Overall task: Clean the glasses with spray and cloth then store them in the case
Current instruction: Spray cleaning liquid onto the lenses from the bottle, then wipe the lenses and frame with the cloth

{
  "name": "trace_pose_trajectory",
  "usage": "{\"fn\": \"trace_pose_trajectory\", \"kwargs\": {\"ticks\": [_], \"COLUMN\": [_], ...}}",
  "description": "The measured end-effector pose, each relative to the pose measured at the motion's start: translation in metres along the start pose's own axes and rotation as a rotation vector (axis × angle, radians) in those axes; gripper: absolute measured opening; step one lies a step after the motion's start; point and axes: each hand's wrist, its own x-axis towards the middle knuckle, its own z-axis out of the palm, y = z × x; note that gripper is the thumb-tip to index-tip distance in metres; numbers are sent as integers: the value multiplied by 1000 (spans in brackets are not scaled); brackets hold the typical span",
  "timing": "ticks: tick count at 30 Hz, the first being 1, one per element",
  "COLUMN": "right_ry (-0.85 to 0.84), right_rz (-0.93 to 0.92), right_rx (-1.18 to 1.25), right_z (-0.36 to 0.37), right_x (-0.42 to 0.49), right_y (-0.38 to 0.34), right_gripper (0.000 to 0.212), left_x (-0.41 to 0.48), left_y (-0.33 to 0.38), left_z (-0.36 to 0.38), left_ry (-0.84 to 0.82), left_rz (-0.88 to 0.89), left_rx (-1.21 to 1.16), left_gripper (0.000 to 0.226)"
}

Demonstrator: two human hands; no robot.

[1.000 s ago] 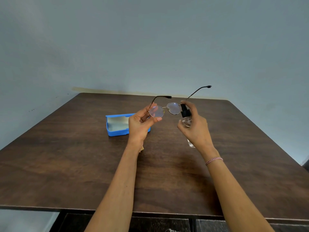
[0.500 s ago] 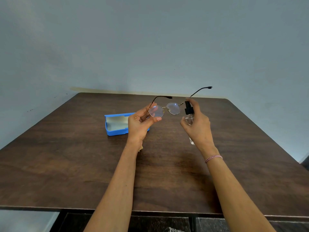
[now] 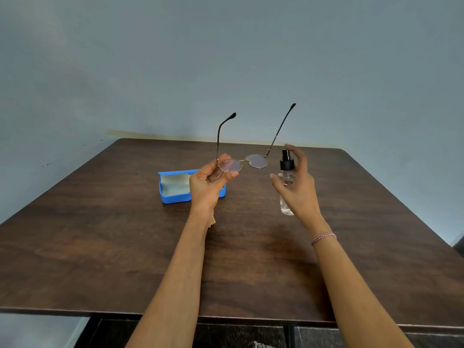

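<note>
Filling the far half of the view was a plain blue-grey wall, meeting a dark wood-grain counter. On the counter, left of centre, lay an open blue case with a pale lining. Above it the left hand held the glasses in the air, fingers clamped on the left lens rim, temples pointing up. Just right of the glasses, apart from them, the right hand gripped a clear spray bottle, with one finger over its black nozzle.
</note>
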Motion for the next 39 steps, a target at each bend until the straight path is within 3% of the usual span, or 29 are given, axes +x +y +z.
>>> {"fn": "trace_pose_trajectory", "kwargs": {"ticks": [2, 8, 11, 21, 27, 32, 35, 39], "right_ry": [1, -6, -19, 20, -52, -87, 53, 432], "right_rz": [40, 154, 216, 347, 344, 343, 312, 133], "right_rx": [70, 91, 97, 144, 139, 109, 92, 91], "right_z": [-2, -8, -12, -22, -26, -34, -40, -45], "right_x": [1, 3, 5, 2, -2, -12, -19, -35], "right_y": [3, 14, 22, 38, 43, 40, 33, 1], "right_gripper": [62, 35, 34, 45, 53, 94, 106, 81], "left_x": [1, 2, 2, 2, -1, -3, -4, -2], "left_y": [-2, -4, -5, -8, -8, -4, 0, 7], "left_z": [0, 0, -1, -1, 0, -3, -13, -38], "left_ry": [2, 11, 4, -78, -104, -87, -69, -11], "left_rz": [-14, -33, -38, -61, -64, -69, -62, 3], "left_rx": [-1, -6, -10, -41, -65, -96, -90, -83], "left_gripper": [39, 39, 39, 37, 37, 39, 38, 39]}}
